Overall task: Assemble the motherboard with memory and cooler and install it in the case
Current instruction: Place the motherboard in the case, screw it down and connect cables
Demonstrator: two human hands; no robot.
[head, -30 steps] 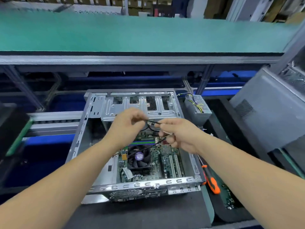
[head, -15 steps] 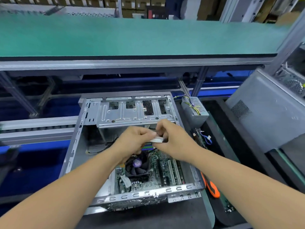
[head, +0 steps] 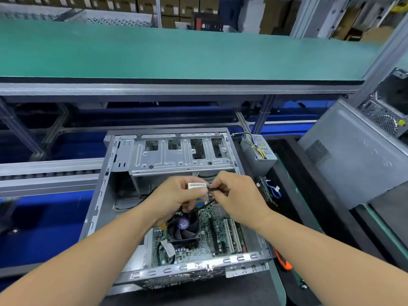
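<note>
An open grey metal case lies flat in front of me. Inside it sits the green motherboard with a black fan cooler mounted on it. Above the board, my left hand pinches a thin black cable at its white label tag. My right hand pinches the same cable just right of the tag. The cable runs down under my hands toward the cooler. The memory slots are mostly hidden behind my hands.
A grey power supply with yellow and black wires stands right of the case. An orange-handled screwdriver lies by the case's near right corner. A grey side panel leans at the right. A green-topped shelf spans above.
My hands have stayed together over the board, and the view has shifted slightly. The white tag has come clearly into sight in my left fingers, with the cable drawn short between both hands.
</note>
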